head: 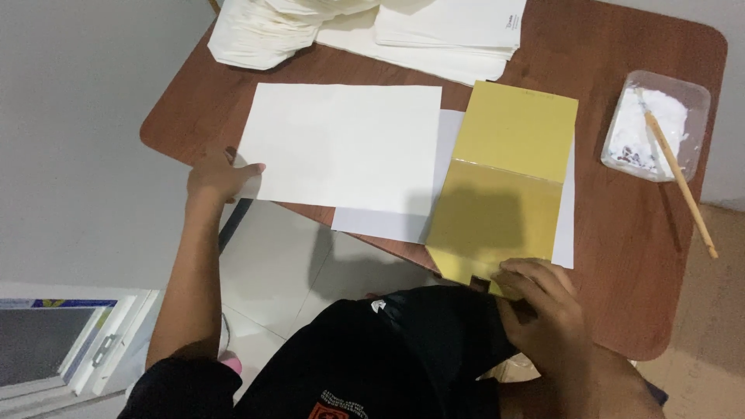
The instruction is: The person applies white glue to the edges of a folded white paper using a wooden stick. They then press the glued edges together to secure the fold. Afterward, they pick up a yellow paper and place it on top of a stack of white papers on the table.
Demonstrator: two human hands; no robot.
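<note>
At 7 o'clock of the table (621, 256), right hand (543, 314) down on near edge of yellow folded sheet (508, 186). Fingers curled, pinching or pressing the near corner; exact grip hidden by knuckles, so hold vs. press hard to call. Yellow sheet running from that hand toward 12 o'clock, long axis near-to-far, slight lean to 1 o'clock; crease across the middle, far half brighter, near half in shadow. Near corner overhanging table edge, above black garment (388, 357).

At 9 o'clock of the yellow sheet, left hand (217, 178), flat and fairly wide, fingertips resting on left edge of cream sheet (341, 147). No grasp visible, just contact. Cream sheet long axis left-to-right, right end just beside the yellow sheet's left edge.

Under both, pale grey-white sheet (388, 225), showing at 6 o'clock of the cream sheet and at 3 o'clock of the yellow.

Right hand clearly nearer the yellow sheet; left hand well apart from it, cream sheet between.

Further out: stack of white paper (442, 35) at 12 o'clock, far table edge. At 2 o'clock of the right hand, clear tub of white paste (656, 128), wooden stick (683, 182) resting in it, handle pointing to 5 o'clock past the rim.
</note>
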